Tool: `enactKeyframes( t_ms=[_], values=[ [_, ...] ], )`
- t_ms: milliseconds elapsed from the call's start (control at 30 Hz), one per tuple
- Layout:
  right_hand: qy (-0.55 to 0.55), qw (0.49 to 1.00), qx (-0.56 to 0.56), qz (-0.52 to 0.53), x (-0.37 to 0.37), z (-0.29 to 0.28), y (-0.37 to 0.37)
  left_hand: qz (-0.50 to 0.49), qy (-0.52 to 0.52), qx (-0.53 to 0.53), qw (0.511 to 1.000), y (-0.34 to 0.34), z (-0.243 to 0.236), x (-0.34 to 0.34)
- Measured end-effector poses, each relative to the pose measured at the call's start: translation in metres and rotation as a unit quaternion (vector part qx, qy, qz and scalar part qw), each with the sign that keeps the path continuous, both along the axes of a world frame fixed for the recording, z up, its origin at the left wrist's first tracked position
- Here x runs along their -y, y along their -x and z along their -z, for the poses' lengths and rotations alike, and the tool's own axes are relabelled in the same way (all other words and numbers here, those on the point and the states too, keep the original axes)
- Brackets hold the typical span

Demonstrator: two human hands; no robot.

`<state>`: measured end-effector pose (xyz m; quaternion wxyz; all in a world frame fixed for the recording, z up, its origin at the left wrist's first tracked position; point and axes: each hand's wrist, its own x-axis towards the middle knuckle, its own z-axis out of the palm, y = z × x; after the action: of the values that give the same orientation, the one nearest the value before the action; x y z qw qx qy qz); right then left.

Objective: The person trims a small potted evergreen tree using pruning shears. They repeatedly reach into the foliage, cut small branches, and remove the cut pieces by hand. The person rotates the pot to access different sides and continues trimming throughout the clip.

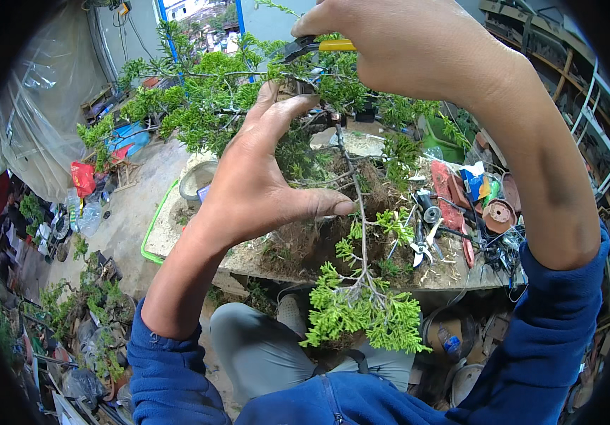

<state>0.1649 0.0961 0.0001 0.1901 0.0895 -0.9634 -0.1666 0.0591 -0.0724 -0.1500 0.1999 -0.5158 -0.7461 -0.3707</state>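
Note:
My right hand (411, 49) is closed around the yellow handle of a pair of pliers (326, 46). Their dark metal jaws sit among the upper foliage of a small conifer tree (213, 99). Below the jaws, my left hand (262, 170) is spread in a wide C. Its fingertips reach into the greenery, and its thumb tip is at a thin hanging branch (362, 234); whether they touch is unclear. That branch runs down toward me and ends in a bright green spray (369, 312). The tree's soil and base (312, 248) are partly hidden behind my left hand.
The tree stands on a worktable (418, 283) littered with clippings. To the right lie a red-handled tool (450, 198), white-bladed scissors (425, 244), a roll of wire (430, 212) and a small clay pot (500, 214). More potted plants (92, 297) crowd the floor at left.

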Motion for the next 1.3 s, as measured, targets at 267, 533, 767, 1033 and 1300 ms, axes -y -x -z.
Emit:
enactKeyframes(
  t_ms=[267, 533, 767, 1033, 1300],
  values=[
    [0.017, 0.999, -0.019, 0.046, -0.008, 0.004, 0.003, 0.003, -0.010, 0.022, 1.000, 0.002, -0.001, 0.002],
    [-0.023, 0.999, -0.022, -0.001, -0.029, 0.022, -0.002, 0.061, -0.067, 0.151, 0.984, 0.004, -0.007, 0.005],
    [-0.088, 0.990, -0.099, -0.056, -0.037, 0.031, -0.003, 0.035, -0.035, 0.120, 0.992, 0.004, -0.011, 0.007],
    [-0.161, 0.971, -0.148, -0.098, -0.033, 0.038, 0.004, 0.023, -0.025, 0.082, 0.996, 0.002, -0.006, 0.007],
    [-0.157, 0.973, -0.156, -0.057, -0.022, 0.041, 0.013, 0.008, -0.028, 0.028, 0.999, 0.009, 0.002, 0.007]
  ],
)
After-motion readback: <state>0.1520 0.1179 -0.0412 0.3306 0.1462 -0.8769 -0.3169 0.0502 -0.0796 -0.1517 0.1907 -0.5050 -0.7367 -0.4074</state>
